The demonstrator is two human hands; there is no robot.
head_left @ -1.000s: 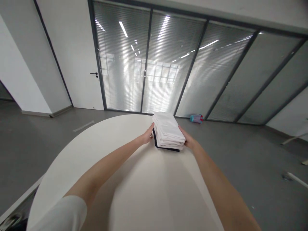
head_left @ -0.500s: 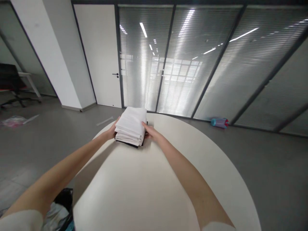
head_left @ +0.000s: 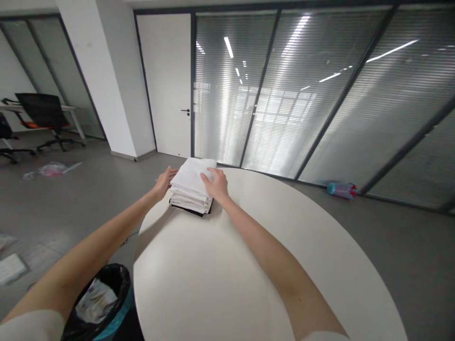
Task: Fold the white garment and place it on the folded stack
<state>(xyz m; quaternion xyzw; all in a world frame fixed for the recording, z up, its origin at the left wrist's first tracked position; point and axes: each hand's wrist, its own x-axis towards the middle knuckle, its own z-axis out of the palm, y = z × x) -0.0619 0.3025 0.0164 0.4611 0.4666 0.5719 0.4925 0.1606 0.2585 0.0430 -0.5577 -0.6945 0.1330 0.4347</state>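
Note:
A stack of folded white cloths [head_left: 192, 182] sits near the far left edge of the round white table [head_left: 213, 265]. Thin black layers show beneath it. Alongside the stack's left side is my left hand [head_left: 165, 182], its fingers stretched out and partly hidden behind the cloths. My right hand [head_left: 216, 184] rests over the upper right corner of the top cloth, thumb and fingers apart. Neither hand has the stack lifted.
A bin lined with a black bag [head_left: 121, 279] stands on the floor by the table's left edge, with crumpled material inside. Office chairs [head_left: 46, 113] are at the far left. A blue and red cylindrical item [head_left: 341, 190] lies by the glass partition [head_left: 284, 109].
My right hand has moved from the stack's right side up onto its top. My left hand has shifted slightly up and outward. The view has turned left, showing more of the bin.

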